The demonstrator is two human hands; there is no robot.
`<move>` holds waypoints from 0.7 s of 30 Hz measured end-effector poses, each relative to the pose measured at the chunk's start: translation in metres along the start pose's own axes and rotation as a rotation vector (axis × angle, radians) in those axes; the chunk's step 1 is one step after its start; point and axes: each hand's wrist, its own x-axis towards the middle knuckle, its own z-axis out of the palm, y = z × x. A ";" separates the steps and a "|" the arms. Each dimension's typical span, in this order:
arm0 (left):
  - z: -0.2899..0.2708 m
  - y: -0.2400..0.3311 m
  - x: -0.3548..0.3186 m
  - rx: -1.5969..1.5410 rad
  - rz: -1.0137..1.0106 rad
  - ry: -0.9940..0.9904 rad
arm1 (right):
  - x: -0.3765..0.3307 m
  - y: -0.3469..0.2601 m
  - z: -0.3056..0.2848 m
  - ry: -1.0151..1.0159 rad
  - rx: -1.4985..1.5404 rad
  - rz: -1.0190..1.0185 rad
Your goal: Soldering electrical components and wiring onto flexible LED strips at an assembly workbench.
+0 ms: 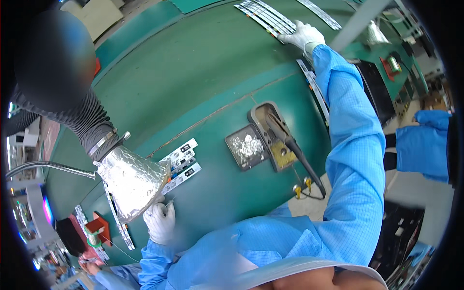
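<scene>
My right hand (304, 36), in a white glove, reaches to the far side of the green bench. Its fingers close at the near end of a row of narrow white circuit board strips (263, 17). My left hand (160, 223), gloved too, is closed beside a foil-wrapped fume hood (133, 181), with a thin solder wire at its fingertips. Just beyond that hand, more circuit board strips (181, 178) lie partly hidden under the hood. A soldering iron (297, 150) rests in its stand (263, 112), next to a square tray of solder scraps (246, 146).
A solder spool (93, 239) on a red holder stands at left, its wire running toward my left sleeve. Single strips lie near the hood (118, 217) and under my right forearm (316, 94). A grey post (360, 24) rises beside my right hand. Other people are at both sides.
</scene>
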 end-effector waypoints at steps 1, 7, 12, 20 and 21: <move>0.001 -0.001 0.001 -0.007 0.018 0.004 | 0.024 0.004 0.013 0.051 0.016 0.041; -0.003 0.000 -0.005 0.072 -0.052 -0.085 | 0.089 0.002 0.047 -0.055 0.069 0.044; -0.003 0.006 -0.004 0.064 -0.080 -0.102 | 0.093 -0.027 0.046 -0.160 0.045 -0.029; 0.001 0.006 0.005 0.040 -0.022 -0.054 | 0.078 -0.042 0.049 -0.210 0.188 -0.065; 0.001 0.005 0.005 0.033 -0.022 -0.044 | 0.074 -0.044 0.050 -0.180 0.154 -0.059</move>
